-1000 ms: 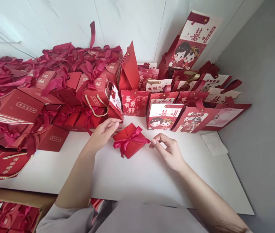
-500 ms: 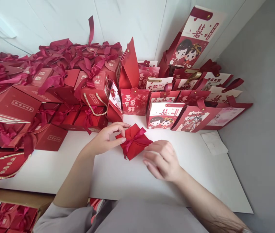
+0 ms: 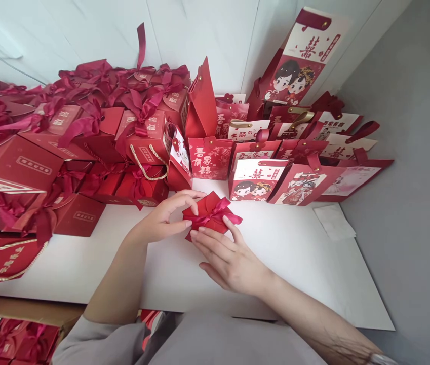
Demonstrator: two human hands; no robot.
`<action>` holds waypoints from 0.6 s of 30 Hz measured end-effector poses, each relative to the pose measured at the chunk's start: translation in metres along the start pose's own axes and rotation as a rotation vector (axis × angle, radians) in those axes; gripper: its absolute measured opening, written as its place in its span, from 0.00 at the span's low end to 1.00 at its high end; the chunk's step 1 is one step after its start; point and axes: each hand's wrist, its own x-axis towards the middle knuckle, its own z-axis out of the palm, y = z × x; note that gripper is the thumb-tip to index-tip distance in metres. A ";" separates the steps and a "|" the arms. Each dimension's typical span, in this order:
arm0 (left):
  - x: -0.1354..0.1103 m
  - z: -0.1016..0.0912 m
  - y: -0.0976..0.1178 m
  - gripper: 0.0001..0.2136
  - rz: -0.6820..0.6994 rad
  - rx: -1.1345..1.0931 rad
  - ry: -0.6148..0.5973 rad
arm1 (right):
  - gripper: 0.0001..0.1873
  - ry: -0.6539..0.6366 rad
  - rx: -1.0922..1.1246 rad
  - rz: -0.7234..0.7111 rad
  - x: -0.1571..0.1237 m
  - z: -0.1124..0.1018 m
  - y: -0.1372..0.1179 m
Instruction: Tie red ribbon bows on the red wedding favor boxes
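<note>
A small red gift box [image 3: 212,202] with a crimson ribbon bow [image 3: 220,212] sits on the white table in front of me. At its left side, my left hand [image 3: 165,217] has curved fingers around the edge, with the thumb and a bent finger close to the ribbon's left end. My right hand [image 3: 230,256] lies over the near side of the box, fingers stretched out and apart. One of its fingers touches the right part of the bow; the others cover the box's near corner.
Ribbon-tied red boxes [image 3: 80,215] are stacked along the left. Red and white printed gift bags [image 3: 258,180] stand at the back and right. A white paper [image 3: 334,221] lies near the right edge of the white table [image 3: 306,284]. More red boxes [image 3: 28,342] are in a carton at lower left.
My right hand has moved left from beside the box onto its near side, its curled fingers now stretched out. The box has turned slightly; my left hand stays at its left side.
</note>
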 end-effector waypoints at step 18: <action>0.006 0.007 0.000 0.06 -0.039 0.014 0.192 | 0.18 0.015 -0.072 0.051 0.000 0.007 -0.004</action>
